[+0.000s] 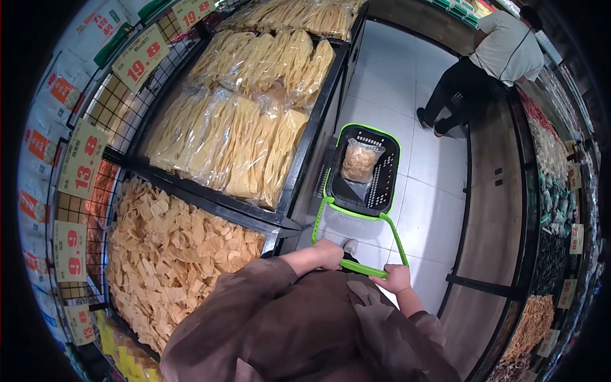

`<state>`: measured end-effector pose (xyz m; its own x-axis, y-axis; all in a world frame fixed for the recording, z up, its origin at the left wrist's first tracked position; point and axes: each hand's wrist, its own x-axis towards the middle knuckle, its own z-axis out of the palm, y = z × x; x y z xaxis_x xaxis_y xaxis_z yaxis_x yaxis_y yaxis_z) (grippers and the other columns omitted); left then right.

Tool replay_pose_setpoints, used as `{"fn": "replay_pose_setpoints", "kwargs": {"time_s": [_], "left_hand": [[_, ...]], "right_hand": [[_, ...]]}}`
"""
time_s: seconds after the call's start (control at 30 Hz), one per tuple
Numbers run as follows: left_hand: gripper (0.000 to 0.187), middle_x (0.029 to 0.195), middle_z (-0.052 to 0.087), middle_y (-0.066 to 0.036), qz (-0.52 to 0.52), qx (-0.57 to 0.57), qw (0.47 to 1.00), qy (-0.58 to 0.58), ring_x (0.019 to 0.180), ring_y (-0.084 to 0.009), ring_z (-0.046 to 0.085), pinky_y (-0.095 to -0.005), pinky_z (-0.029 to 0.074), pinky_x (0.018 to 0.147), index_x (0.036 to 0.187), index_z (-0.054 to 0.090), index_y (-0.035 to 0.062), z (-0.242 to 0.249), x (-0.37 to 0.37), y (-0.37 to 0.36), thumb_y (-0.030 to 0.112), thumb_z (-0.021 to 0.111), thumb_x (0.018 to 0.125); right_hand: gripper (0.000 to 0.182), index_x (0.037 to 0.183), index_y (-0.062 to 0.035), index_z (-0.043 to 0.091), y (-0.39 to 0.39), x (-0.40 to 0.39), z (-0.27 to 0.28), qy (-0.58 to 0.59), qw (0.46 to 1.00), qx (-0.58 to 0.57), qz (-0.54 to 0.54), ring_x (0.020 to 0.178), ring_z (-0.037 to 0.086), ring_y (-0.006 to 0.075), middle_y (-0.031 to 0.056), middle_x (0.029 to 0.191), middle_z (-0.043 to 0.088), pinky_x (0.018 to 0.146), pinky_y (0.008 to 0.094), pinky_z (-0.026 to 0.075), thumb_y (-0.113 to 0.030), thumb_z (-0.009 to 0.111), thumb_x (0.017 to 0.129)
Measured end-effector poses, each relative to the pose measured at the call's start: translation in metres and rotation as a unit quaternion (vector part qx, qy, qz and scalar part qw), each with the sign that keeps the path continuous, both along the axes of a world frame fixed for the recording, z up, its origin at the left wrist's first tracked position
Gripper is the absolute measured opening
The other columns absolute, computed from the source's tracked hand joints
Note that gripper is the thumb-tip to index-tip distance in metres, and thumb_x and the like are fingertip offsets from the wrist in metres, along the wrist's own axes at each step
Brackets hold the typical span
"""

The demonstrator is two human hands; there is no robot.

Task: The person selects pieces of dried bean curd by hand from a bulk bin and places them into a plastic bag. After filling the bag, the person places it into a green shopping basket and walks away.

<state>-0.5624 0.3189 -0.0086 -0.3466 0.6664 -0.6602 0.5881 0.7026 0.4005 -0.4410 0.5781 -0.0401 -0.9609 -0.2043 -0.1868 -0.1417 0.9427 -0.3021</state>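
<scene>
A black shopping basket (pixel 384 184) with a bright green rim sits in front of me in the aisle. Inside it lies a clear plastic bag (pixel 361 160) of light tan pieces. The basket's green handle (pixel 364 268) extends back toward my body. My left hand (pixel 328 253) is closed at the handle's left end, its fingers partly hidden. At the right end, my right hand (pixel 396 279) is wrapped round the same handle.
Left of me, a black-framed display (pixel 254 215) holds clear-wrapped bundles of pale dried sticks (pixel 219 143) and loose tan flakes (pixel 172 254). Price signs (pixel 83 158) hang behind. Bins of dried goods (pixel 552 202) line the right. Another person (pixel 503 51) bends over the far right shelf.
</scene>
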Motion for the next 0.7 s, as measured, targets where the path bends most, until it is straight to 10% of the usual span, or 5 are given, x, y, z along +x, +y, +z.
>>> {"fn": "replay_pose_setpoints", "kwargs": {"time_s": [0.7], "left_hand": [[0.041,0.100,0.069,-0.012,0.077,0.001,0.996,0.038,0.096,-0.0313,0.065,-0.0423,0.051,0.082,0.099,0.070,0.0099,0.014,-0.126,0.073,0.046,0.068,0.079]], "right_hand": [[0.062,0.049,-0.0077,0.052,0.087,-0.163,0.017,0.066,0.995,-0.071,0.026,0.045,0.056,0.0309,0.0099,0.046,0.052,0.046,0.0396,0.045,-0.064,0.072,0.063]]}}
